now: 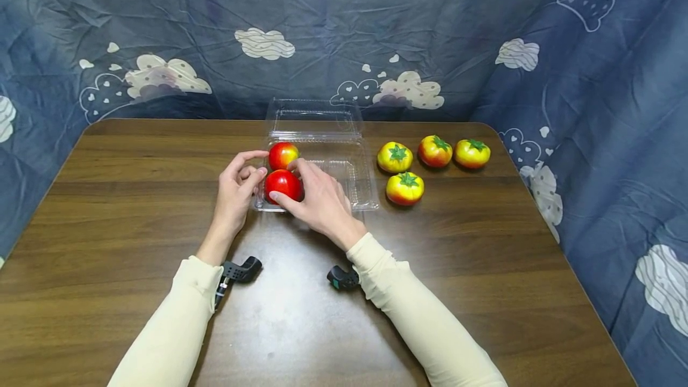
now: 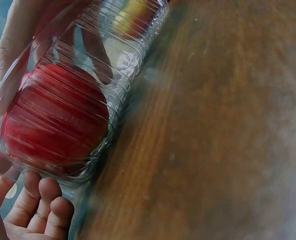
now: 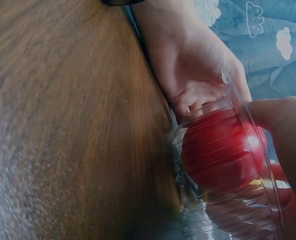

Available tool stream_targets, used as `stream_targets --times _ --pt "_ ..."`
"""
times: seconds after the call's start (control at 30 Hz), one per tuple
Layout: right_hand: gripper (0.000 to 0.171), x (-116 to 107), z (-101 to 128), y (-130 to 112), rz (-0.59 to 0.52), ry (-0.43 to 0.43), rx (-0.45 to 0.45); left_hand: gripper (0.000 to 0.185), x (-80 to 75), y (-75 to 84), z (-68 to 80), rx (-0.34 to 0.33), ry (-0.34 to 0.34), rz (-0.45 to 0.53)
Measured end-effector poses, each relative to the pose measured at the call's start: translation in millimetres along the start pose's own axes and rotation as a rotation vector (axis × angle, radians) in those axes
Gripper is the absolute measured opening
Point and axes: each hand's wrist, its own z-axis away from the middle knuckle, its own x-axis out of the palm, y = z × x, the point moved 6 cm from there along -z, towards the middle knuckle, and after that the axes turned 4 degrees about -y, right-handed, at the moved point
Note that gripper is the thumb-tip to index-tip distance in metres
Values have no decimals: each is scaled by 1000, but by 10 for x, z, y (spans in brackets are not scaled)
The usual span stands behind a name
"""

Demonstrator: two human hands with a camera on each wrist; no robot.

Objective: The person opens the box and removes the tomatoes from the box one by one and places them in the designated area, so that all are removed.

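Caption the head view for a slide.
Right hand holds a red tomato in the clear clamshell box, left hand steadying its edge; four tomatoes wait beside.

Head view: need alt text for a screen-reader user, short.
A person's right hand grips a red tomato in the near left corner of an open clear plastic clamshell box on a dark wooden table, while the left hand touches the box's left edge. A second tomato sits behind it in the box; four more lie on the table to the right.

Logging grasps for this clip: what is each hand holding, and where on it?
Right hand grips the near tomato from above; left hand touches the clear container at its left wall.
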Motion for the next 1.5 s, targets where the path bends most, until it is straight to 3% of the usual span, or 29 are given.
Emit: stream_targets --times 0.23,0.43,0.77,1.03,1.2,1.5 --pt "49 10 -1 17 -25 -9 24 33 -2 -19 3 11 0 10" --pt "47 -40 -6 43 -152 63 -20 32 -1 -21 -8 16 1 11" --pt "49 -79 24 92 -267 145 -70 33 -79 -273 -20 -2 12 4" --pt "51 -151 -11 124 -266 228 -71 32 -87 -256 -42 20 19 2" --pt "51 -138 26 144 -287 234 -66 32 -88 -290 -20 1 13 -6" --pt "51 -232 7 137 -349 260 -120 32 -67 -240 -47 30 16 30"
